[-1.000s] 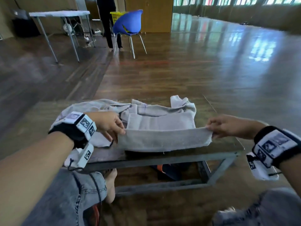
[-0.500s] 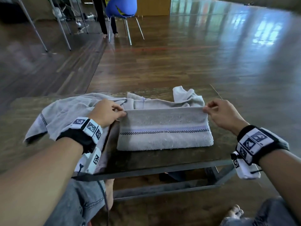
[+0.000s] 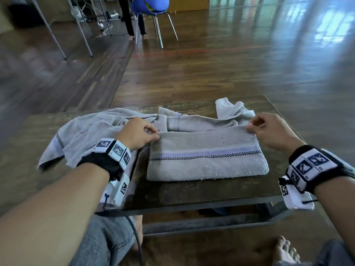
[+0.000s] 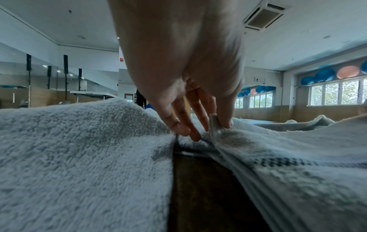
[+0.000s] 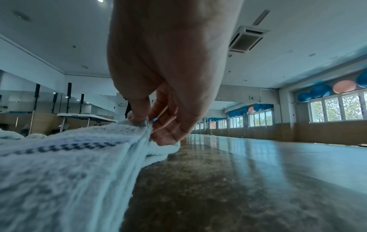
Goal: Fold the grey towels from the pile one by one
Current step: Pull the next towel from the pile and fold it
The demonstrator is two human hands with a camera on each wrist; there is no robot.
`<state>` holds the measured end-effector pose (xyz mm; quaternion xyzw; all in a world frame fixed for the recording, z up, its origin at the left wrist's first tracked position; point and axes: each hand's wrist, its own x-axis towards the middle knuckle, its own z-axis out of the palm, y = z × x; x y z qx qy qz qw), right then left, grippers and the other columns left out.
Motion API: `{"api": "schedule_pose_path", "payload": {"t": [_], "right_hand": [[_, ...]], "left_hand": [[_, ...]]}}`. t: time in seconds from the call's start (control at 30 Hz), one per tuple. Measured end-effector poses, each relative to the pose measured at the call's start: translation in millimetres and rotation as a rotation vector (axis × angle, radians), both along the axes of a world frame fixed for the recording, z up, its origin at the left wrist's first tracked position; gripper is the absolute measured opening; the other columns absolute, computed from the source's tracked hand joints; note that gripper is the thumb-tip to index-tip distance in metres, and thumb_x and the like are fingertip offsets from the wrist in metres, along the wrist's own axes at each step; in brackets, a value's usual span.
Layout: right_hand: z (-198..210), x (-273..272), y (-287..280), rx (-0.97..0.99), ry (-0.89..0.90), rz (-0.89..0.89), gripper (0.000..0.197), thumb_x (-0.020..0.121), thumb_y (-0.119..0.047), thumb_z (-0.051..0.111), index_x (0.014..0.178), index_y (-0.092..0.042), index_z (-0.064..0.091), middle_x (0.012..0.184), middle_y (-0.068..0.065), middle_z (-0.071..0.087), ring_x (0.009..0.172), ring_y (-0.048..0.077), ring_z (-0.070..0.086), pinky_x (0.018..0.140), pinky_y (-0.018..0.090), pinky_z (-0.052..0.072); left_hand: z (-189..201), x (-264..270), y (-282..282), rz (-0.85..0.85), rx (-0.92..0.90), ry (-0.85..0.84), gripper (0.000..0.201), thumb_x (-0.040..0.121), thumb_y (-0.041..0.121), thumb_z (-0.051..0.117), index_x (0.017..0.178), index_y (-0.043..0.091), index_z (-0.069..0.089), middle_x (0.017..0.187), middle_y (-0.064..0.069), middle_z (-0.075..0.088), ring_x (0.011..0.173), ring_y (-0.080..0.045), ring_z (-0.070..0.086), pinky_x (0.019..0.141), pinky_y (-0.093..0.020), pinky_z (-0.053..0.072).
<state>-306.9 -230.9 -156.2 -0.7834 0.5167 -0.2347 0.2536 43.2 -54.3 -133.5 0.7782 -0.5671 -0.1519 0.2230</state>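
Note:
A grey towel (image 3: 205,160) with a purple stripe and a black checkered line lies folded flat on the low dark table (image 3: 201,192). My left hand (image 3: 140,134) pinches its far left corner; the left wrist view shows the thumb and fingers of that hand (image 4: 214,124) closed on the towel's edge (image 4: 226,138). My right hand (image 3: 269,129) pinches the far right corner, with the thumb and fingers (image 5: 147,124) closed on the towel (image 5: 69,157). Behind and to the left lies the pile of crumpled grey towels (image 3: 92,133), partly under my left wrist.
A blue chair (image 3: 151,6) and a person's legs (image 3: 134,22) stand far back on the wooden floor, with folding table legs (image 3: 57,35) at the back left. My knees and bare foot (image 3: 284,250) are below the table's near edge.
Both hands carried the towel's near edge up and away over itself, doubling it, and now hold the corners at the far edge. The striped side now faces up.

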Motion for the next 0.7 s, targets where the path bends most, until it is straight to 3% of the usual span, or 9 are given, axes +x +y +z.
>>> {"api": "schedule_pose_path", "payload": {"t": [0.17, 0.27, 0.37, 0.47, 0.53, 0.63, 0.7], "right_hand": [[8, -1, 7, -0.045, -0.024, 0.019, 0.008, 0.094, -0.022, 0.072, 0.100, -0.017, 0.071, 0.091, -0.006, 0.067, 0.086, 0.016, 0.061, 0.079, 0.029, 0.043], [14, -5, 12, -0.058, 0.027, 0.058, 0.018, 0.098, -0.022, 0.067, 0.113, -0.015, 0.073, 0.100, -0.001, 0.069, 0.089, 0.014, 0.060, 0.076, 0.026, 0.042], [23, -10, 19, -0.047, 0.109, 0.115, 0.012, 0.098, -0.022, 0.067, 0.102, -0.017, 0.077, 0.097, 0.002, 0.071, 0.085, 0.015, 0.063, 0.067, 0.025, 0.042], [42, -17, 24, 0.017, 0.176, 0.190, 0.015, 0.094, -0.023, 0.071, 0.080, -0.026, 0.074, 0.083, 0.001, 0.072, 0.077, 0.023, 0.066, 0.069, 0.034, 0.049], [55, -22, 25, 0.049, 0.161, 0.208, 0.016, 0.092, -0.024, 0.073, 0.077, -0.028, 0.074, 0.078, 0.003, 0.073, 0.071, 0.025, 0.068, 0.072, 0.039, 0.056], [64, -36, 30, 0.114, 0.016, 0.160, 0.016, 0.092, -0.022, 0.074, 0.076, -0.023, 0.076, 0.075, 0.001, 0.069, 0.058, 0.020, 0.059, 0.058, 0.036, 0.056], [66, -50, 33, 0.230, 0.037, 0.133, 0.019, 0.094, -0.022, 0.072, 0.076, -0.019, 0.076, 0.071, 0.004, 0.059, 0.058, 0.019, 0.052, 0.052, 0.033, 0.051]], "left_hand": [[6, -6, 0, -0.023, 0.007, -0.024, 0.005, 0.082, 0.021, 0.080, 0.087, 0.020, 0.078, 0.069, 0.013, 0.066, 0.063, 0.003, 0.058, 0.058, -0.011, 0.039], [13, -10, 2, -0.036, -0.031, 0.012, 0.011, 0.080, 0.014, 0.081, 0.090, 0.017, 0.076, 0.081, 0.004, 0.071, 0.073, -0.008, 0.065, 0.068, -0.023, 0.050], [17, -15, 4, -0.046, -0.003, 0.000, 0.018, 0.081, 0.012, 0.079, 0.097, 0.016, 0.073, 0.088, 0.001, 0.069, 0.079, -0.012, 0.064, 0.077, -0.028, 0.053], [23, -20, 7, -0.086, 0.070, -0.016, 0.011, 0.080, 0.014, 0.075, 0.074, 0.023, 0.075, 0.066, 0.014, 0.068, 0.060, 0.003, 0.059, 0.058, -0.011, 0.044], [29, -22, 9, -0.090, 0.066, 0.041, 0.014, 0.078, 0.017, 0.074, 0.064, 0.019, 0.074, 0.053, 0.014, 0.064, 0.048, 0.003, 0.054, 0.046, -0.006, 0.037], [40, -24, 11, -0.080, -0.052, 0.132, 0.024, 0.079, 0.025, 0.071, 0.063, 0.007, 0.068, 0.048, 0.010, 0.054, 0.043, -0.001, 0.045, 0.044, -0.011, 0.035], [43, -26, 14, -0.077, -0.094, 0.183, 0.033, 0.079, 0.029, 0.069, 0.070, -0.003, 0.064, 0.054, 0.000, 0.054, 0.050, -0.010, 0.046, 0.050, -0.018, 0.037]]}}
